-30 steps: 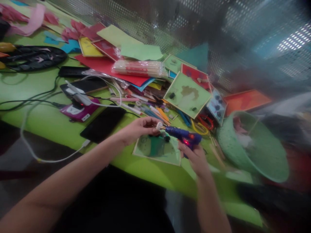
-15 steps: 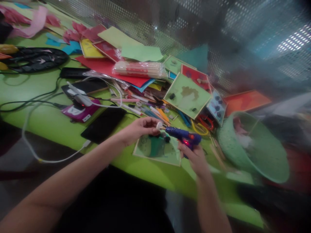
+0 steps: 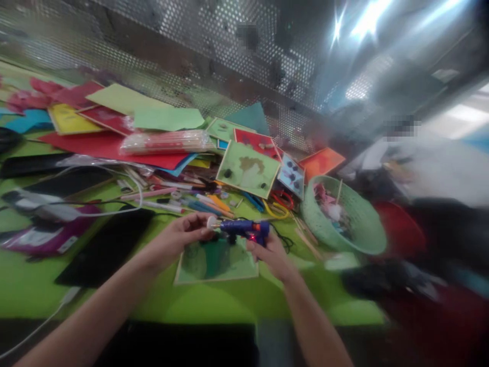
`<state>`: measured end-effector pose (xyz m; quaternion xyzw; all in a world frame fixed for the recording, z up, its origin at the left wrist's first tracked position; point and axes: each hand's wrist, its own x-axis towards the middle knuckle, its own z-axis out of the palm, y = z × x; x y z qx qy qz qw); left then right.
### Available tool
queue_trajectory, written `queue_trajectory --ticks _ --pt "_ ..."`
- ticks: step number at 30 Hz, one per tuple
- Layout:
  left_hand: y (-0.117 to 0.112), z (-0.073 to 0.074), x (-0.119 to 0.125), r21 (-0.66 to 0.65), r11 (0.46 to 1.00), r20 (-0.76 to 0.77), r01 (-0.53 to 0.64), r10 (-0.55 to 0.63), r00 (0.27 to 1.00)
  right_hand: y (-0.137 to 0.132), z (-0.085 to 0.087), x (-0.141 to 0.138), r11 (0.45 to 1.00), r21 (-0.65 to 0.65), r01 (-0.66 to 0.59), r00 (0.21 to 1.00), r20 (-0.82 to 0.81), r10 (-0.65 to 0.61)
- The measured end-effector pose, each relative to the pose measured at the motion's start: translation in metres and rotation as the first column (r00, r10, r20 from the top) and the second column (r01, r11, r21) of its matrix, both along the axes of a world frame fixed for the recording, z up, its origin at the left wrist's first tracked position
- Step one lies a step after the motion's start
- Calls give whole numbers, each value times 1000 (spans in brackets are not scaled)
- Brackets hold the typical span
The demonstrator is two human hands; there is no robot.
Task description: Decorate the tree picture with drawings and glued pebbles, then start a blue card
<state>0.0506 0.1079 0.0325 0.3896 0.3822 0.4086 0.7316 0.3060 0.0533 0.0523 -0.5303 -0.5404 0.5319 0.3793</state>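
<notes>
A small white disc [image 3: 211,222] is pinched between the fingers of my left hand [image 3: 187,230]. Wrapped round the grip of a dark blue glue gun [image 3: 244,226] is my right hand [image 3: 272,251]; a red light glows near its handle. The gun points left, its metal nozzle at the disc, though contact is hard to judge. Under both hands a green picture card [image 3: 233,262] with a dark green shape and black pieces lies flat on the green table [image 3: 206,300].
To the right stands a green basket [image 3: 367,224] with scraps inside. Behind my hands are pens [image 3: 202,201], picture cards [image 3: 248,168], yellow-handled scissors [image 3: 277,209] and wrapped sticks [image 3: 166,141]. Leftward lie a black tablet-like slab [image 3: 107,244], a purple power strip [image 3: 49,234] and cables.
My view has swung up and to the right, so the table contents sit further left. Both hands keep their hold, the nozzle still at the white disc.
</notes>
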Motion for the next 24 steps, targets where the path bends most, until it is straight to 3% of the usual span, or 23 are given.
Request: queue_trajectory --ticks 13,24 --pt "-1 7 -1 -100 994 66 -37 44 997 0 -5 1 1000 -11 -5 997 -79 4" --pt "-6 4 -8 56 989 39 -137 135 990 2 11 4 999 38 28 970 -242 -18"
